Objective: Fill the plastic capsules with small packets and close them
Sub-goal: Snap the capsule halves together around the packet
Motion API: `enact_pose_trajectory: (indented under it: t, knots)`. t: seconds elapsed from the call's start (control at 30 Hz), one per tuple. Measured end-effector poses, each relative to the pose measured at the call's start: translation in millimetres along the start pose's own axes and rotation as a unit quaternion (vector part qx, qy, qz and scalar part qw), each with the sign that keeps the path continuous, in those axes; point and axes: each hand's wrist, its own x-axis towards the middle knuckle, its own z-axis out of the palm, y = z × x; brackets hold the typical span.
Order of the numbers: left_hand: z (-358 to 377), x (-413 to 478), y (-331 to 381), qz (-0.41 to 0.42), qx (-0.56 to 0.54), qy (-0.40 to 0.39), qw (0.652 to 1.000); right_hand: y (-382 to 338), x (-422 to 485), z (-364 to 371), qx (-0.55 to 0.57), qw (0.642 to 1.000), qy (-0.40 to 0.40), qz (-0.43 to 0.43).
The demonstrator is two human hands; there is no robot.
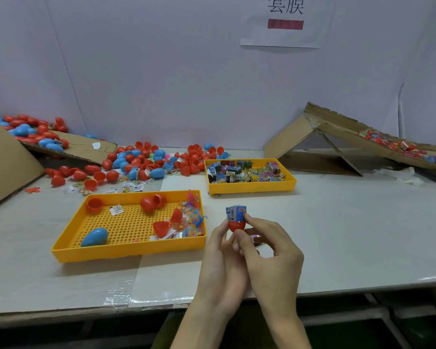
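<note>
A red plastic capsule half [236,226] stood upright between both hands, above the pale table top [337,222] and just to the right of the near orange perforated plastic tray [126,253]. A blue printed small packet [235,213] stuck up out of its open mouth, most of it still above the rim.

The left hand [222,260] gripped the capsule half from the left, its thumb lying against the red shell and its other fingers curled behind. The right hand [269,250] pinched the same shell from the right: the index fingertip [247,219] touched the rim where the packet's lower corner met it, and the thumb pressed in under the shell's bottom. The remaining right fingers were loosely curled, and something small and pinkish showed against that palm, too blurred to identify.

In the near tray lay a closed blue plastic egg capsule [95,237], several red halves and loose packets. Farther back, a yellow plastic tray [252,189] held many printed packets, and a heap of red and blue capsules [141,162] lay against the wall.
</note>
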Motion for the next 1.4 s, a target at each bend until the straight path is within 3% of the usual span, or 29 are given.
enact_pose_trajectory:
  t: [0.4,1.4]
  knots:
    - [-1.7,0.8,1.3,-0.006,-0.025,-0.003,1.000,-2.2,0.9,-2.8,0.035,0.999,0.006,0.034]
    - [-5.6,6.7,-2.4,-0.007,0.062,0.024,0.998,3.3,-1.0,-3.9,0.050,0.998,0.031,0.031]
